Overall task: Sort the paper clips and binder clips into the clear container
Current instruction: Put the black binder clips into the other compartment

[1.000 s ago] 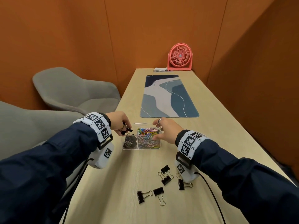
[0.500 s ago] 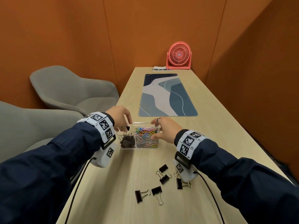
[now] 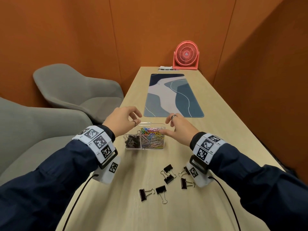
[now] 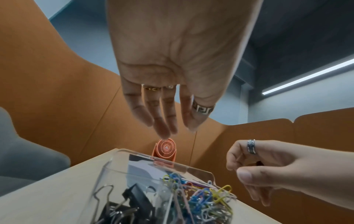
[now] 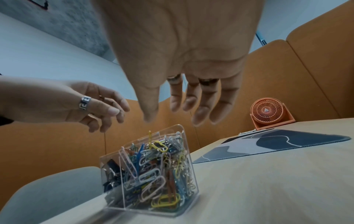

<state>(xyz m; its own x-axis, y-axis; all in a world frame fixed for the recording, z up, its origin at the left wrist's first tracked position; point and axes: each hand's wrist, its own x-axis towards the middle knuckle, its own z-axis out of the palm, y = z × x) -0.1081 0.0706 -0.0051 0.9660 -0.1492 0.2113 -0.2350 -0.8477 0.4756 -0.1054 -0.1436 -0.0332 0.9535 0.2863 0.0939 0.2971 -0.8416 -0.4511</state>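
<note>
Lifted clear of clear container (image 3: 144, 140) since earlier: left hand (image 3: 124, 120), right hand (image 3: 179, 130), each grip slack, empty. Loose binder clips (image 3: 167, 178) on counter (image 3: 216, 130) nearby: light, stiff, springy; best pinched by black body

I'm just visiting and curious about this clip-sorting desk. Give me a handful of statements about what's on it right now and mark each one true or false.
1. The clear container has two compartments, one with colored paper clips and one with black binder clips. True.
2. The left hand holds a binder clip. False: its fingers hang relaxed above the container, holding nothing.
3. Several loose binder clips lie on the table nearer the person than the container. True.
4. The fan stands right beside the container. False: it stands at the table's far end, beyond the desk mat.
5. The right hand is empty. True.
</note>
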